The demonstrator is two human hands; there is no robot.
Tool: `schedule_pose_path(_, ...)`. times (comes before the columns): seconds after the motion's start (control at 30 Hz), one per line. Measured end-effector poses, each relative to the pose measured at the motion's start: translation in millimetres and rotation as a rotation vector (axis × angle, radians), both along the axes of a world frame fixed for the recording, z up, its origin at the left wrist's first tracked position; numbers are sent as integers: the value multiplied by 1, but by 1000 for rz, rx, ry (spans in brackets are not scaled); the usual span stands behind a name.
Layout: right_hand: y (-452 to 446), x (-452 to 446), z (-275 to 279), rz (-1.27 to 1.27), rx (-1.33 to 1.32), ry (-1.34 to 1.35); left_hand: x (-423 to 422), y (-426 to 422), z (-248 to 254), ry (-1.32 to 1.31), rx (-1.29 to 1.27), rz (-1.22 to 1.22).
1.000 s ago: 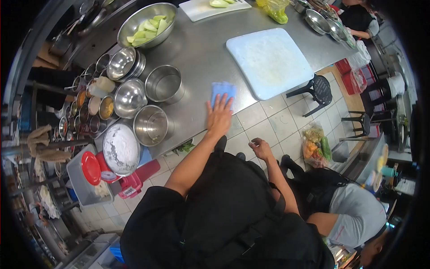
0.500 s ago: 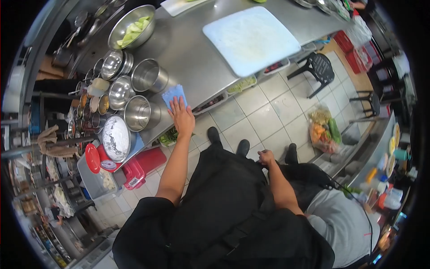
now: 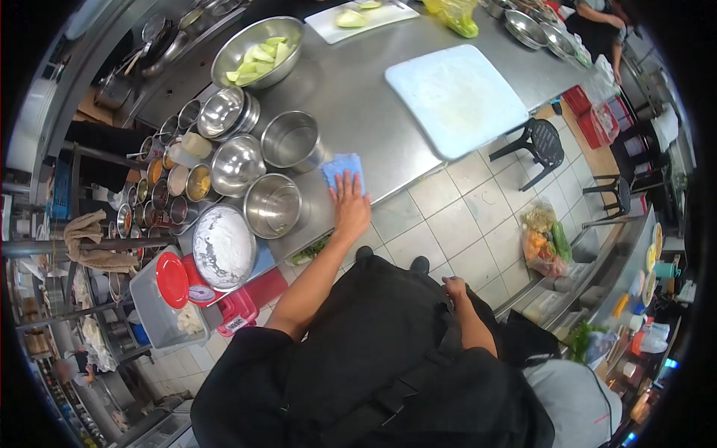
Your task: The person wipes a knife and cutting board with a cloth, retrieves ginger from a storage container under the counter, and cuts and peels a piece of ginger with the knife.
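Note:
My left hand lies flat with fingers stretched out on a blue cloth, pressing it against the steel counter near its front edge. Just left of the cloth stand two deep steel pots. At my right side, in front of the black apron, my right hand hangs with its fingers curled in. Whatever it may hold is hidden.
A pale blue cutting board lies on the counter. Left are a bowl of cut green pieces, a bowl of white powder and a red scale. A black stool and bagged vegetables are right; a person in grey is close.
My view has shifted, so the counter sits lower and further right. My left hand stays flat on the blue cloth. My right hand remains curled at my side; the person in grey has moved lower.

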State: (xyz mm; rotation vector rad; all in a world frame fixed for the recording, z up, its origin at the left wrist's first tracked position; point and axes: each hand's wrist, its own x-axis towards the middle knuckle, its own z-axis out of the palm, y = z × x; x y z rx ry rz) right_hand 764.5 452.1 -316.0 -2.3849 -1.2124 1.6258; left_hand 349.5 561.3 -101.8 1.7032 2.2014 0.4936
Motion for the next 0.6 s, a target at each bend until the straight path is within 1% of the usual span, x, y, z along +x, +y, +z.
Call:
schedule_pose_path(0.03, 6, -19, 15, 141, 55, -44, -4, 1, 5, -59, -38, -19)
schedule_pose_path(0.07, 18, -33, 32, 313, 72, -166, -11, 4, 8, -55, -53, -38)
schedule_pose_path(0.1, 28, -39, 30, 313, 74, -134, -23, 8, 42, -157, -5, -15)
schedule_pose_path(0.13, 40, -40, 18, 311, 77, -101, -40, 16, 102, -257, 46, 8)
schedule_pose_path(0.17, 49, -42, 13, 309, 78, -68, -60, 25, 139, -357, 96, 29)
schedule_pose_path(0.2, 58, -54, 28, 125, 58, 14, -89, 41, 146, -194, 506, 189)
schedule_pose_path(0.23, 65, -63, 41, 44, 75, 62, -133, 57, 159, -186, 575, 261)
schedule_pose_path(0.27, 73, -72, 51, -37, 92, 110, -176, 72, 182, -109, 554, 337)
schedule_pose_path(0.3, 82, -81, 61, -116, 110, 158, -224, 95, 164, 180, 692, 450)
schedule_pose_path(0.33, 88, -89, 69, -91, 113, 151, -276, 117, 136, 331, 545, 477)
schedule_pose_path(0.37, 91, -87, 58, 55, 185, 96, -318, 128, 109, 477, 391, 500)
schedule_pose_path(0.4, 96, -79, 29, 199, 259, 45, -345, 126, 96, 409, 226, 406)
schedule_pose_path(0.43, 103, -76, 14, 343, 338, -5, -366, 126, 88, 339, 67, 311)
schedule_pose_path(0.47, 109, -82, 25, 408, 372, -33, -379, 129, 86, 266, -84, 216)
schedule_pose_path(0.5, 113, -86, 35, 283, 329, 24, -367, 120, 105, 274, -30, 234)
schedule_pose_path(0.53, 120, -94, 43, 164, 278, 88, -336, 97, 145, 288, 18, 256)
schedule_pose_path(0.57, 115, -99, 51, 33, 218, 148, -302, 72, 175, 303, 59, 266)
schedule_pose_path(0.6, 117, -103, 62, 49, 199, 126, -279, 54, 189, 314, 69, 285)
